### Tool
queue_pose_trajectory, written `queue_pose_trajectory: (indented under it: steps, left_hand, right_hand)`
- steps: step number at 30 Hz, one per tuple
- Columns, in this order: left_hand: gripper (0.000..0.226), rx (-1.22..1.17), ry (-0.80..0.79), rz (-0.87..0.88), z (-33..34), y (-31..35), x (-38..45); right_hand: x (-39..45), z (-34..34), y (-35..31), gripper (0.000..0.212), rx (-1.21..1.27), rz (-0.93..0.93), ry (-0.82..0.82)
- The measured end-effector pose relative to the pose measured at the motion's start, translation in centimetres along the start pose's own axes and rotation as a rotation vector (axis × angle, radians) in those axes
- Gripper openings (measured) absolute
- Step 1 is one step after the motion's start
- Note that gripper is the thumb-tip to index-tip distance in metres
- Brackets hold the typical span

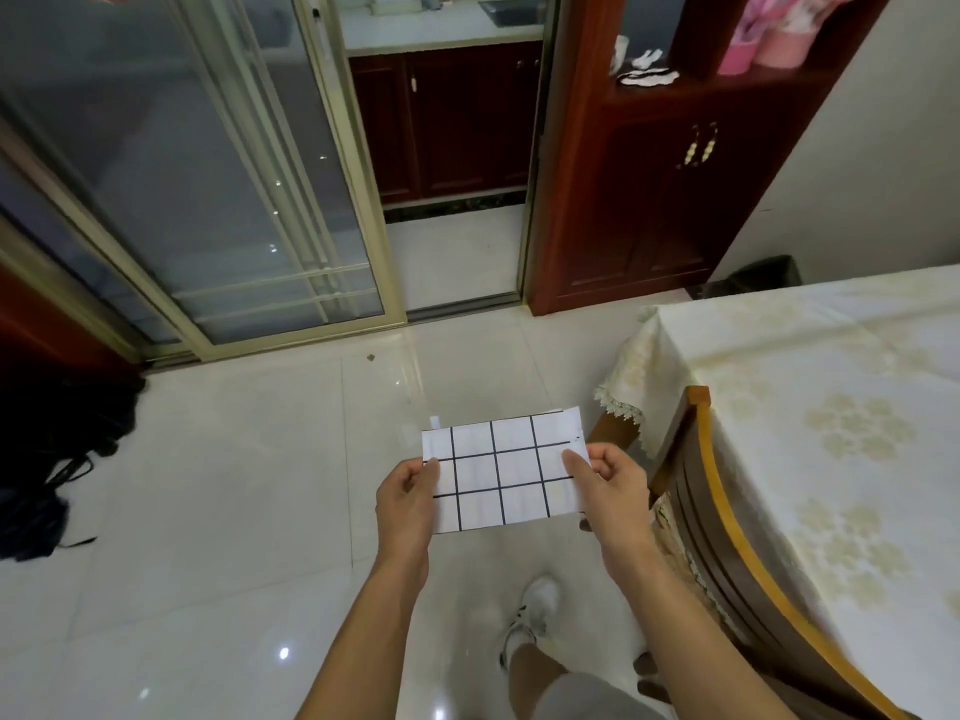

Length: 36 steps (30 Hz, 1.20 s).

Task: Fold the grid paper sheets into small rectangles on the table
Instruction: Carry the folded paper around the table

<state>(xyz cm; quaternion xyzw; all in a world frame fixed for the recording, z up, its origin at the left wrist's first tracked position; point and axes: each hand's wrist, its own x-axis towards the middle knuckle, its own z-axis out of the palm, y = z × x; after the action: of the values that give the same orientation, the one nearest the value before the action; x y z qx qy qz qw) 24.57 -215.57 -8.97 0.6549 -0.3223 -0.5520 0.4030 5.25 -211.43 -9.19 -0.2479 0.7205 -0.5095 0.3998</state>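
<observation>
nearest, left of the table (pixel 831 407) and well apart from it: left hand (pixel 408 498) and right hand (pixel 605 478) pinching the short side edges of the grid paper (pixel 501 472), thumbs on top, held in the air over the floor. seemingly already folded once. next, by judgement: carrying it right, past the chair (pixel 727 511), onto the table, then halving and creasing again. farther off, beyond the table: cabinet (pixel 649 200).
</observation>
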Motion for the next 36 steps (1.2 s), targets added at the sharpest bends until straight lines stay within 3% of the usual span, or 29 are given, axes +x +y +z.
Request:
queue_pose_trajectory:
  steps: [5,20,36]
  left_hand:
    - [0.018,0.053,-0.039,0.01,6.6,3.6,5.3]
    - [0.015,0.157,-0.181,0.005,24.0,10.1,14.4]
    - [0.011,0.383,-0.644,0.05,43.5,14.2,21.7]
  right_hand:
    - [7.6,-1.0,-2.8,0.022,0.011,-0.024,0.046]
    - [23.6,-6.8,-7.0,0.011,0.105,0.018,0.205]
    - [33.2,-13.8,-8.4,0.015,0.153,0.137,0.667]
